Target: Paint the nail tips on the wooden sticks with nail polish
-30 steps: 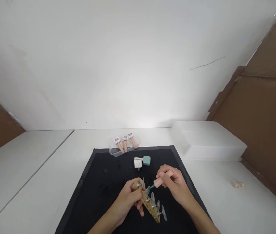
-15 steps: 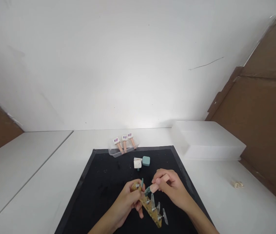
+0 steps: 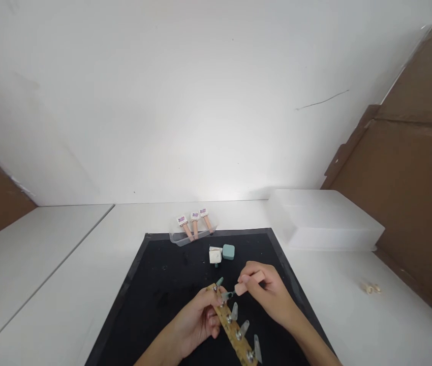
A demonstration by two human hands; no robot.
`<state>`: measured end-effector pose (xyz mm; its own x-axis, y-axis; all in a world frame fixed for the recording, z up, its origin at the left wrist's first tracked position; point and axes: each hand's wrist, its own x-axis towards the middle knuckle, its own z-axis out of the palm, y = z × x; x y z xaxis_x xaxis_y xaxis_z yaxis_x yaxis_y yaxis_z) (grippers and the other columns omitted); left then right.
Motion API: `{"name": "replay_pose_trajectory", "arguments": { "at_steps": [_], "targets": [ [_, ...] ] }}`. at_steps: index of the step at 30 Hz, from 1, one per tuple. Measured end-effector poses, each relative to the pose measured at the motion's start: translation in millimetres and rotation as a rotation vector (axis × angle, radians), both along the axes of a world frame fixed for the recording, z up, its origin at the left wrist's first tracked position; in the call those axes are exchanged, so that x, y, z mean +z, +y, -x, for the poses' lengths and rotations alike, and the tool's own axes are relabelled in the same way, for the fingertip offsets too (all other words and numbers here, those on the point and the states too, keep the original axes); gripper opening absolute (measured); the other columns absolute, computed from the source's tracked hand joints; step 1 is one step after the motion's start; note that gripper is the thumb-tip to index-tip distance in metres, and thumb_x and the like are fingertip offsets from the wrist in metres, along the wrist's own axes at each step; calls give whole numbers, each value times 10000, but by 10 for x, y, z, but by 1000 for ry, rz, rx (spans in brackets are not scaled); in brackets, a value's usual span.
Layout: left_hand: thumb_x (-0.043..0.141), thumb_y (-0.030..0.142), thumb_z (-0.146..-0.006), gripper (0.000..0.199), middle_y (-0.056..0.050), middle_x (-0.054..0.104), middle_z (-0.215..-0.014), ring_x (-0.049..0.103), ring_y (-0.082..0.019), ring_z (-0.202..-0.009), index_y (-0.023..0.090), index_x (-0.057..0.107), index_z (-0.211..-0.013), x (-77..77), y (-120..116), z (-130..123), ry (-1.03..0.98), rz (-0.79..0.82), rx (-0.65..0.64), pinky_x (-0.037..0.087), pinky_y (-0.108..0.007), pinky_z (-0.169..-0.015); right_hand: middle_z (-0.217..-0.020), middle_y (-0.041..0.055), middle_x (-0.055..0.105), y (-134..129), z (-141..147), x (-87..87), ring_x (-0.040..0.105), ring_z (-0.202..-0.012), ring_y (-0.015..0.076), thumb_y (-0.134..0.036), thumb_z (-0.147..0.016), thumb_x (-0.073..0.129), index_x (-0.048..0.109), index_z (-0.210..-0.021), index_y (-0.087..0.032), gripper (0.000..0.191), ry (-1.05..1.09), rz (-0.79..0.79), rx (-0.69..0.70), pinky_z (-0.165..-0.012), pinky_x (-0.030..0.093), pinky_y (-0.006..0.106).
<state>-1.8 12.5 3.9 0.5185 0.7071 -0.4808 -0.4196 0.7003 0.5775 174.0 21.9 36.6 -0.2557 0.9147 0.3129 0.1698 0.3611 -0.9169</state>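
My left hand (image 3: 201, 323) grips the upper part of a wooden strip (image 3: 232, 328) fitted with metal holders. Several clear nail tips (image 3: 235, 311) stand on those holders, and the one at the far end (image 3: 219, 281) is green. My right hand (image 3: 269, 295) pinches a pink-handled brush (image 3: 249, 283) whose dark green end reaches a nail tip beside my left fingers. Beyond the hands, a green square block (image 3: 228, 252) lies on the black mat (image 3: 174, 274), next to a white square piece (image 3: 215, 255) with a little green below it.
At the mat's back edge, a clear tray (image 3: 181, 242) holds three pink sticks with white labelled square tops (image 3: 195, 216). A white box (image 3: 330, 218) stands at the right. Small cream pieces (image 3: 370, 288) lie on the white table (image 3: 353, 269). Brown cardboard (image 3: 406, 193) flanks the right side.
The wooden strip has turned and its nail tips have shifted. The brush handle is slightly further up and right, with its green end now against a nail tip. My left hand has moved slightly.
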Motion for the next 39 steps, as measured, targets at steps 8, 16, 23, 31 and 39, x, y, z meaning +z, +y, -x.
{"name": "replay_pose_trajectory", "arguments": {
  "at_steps": [8, 16, 23, 31, 39],
  "targets": [
    [618, 137, -537, 175, 106, 327, -428, 229, 0, -335, 151, 526, -686, -39, 7, 20, -19, 59, 25, 168, -114, -331, -659, 20, 614, -17, 1, 9, 552, -586, 153, -253, -851, 526, 666, -741, -182, 191, -2, -51, 78, -553, 408, 250],
    [616, 126, -549, 124, 97, 331, -427, 212, 6, -346, 146, 515, -618, -80, 23, 26, -86, 51, 2, 159, -105, -329, -624, 7, 584, -18, -32, 25, 536, -557, 141, -165, -846, 510, 604, -635, -182, 232, -107, -98, -6, -540, 387, 245],
    [631, 116, -544, 127, 101, 311, -407, 208, 8, -345, 139, 522, -604, -75, 30, 32, -110, 83, 14, 167, -98, -321, -651, 13, 602, -28, -16, 20, 554, -591, 149, -174, -838, 517, 639, -716, -181, 173, -14, -121, 59, -561, 403, 248],
    [604, 100, -579, 109, 94, 326, -418, 200, 10, -344, 138, 503, -590, -70, 16, 42, -125, 93, 18, 166, -93, -314, -601, -6, 569, -5, -22, -9, 519, -546, 127, -186, -858, 489, 580, -633, -174, 242, 13, -103, -63, -538, 383, 228],
    [610, 101, -577, 102, 98, 328, -417, 211, 10, -342, 133, 529, -632, -54, 11, 42, -107, 100, 31, 169, -90, -312, -627, 3, 598, -6, -2, -9, 547, -583, 134, -190, -856, 505, 609, -656, -170, 227, 18, -53, -17, -571, 397, 231]
  ]
}}
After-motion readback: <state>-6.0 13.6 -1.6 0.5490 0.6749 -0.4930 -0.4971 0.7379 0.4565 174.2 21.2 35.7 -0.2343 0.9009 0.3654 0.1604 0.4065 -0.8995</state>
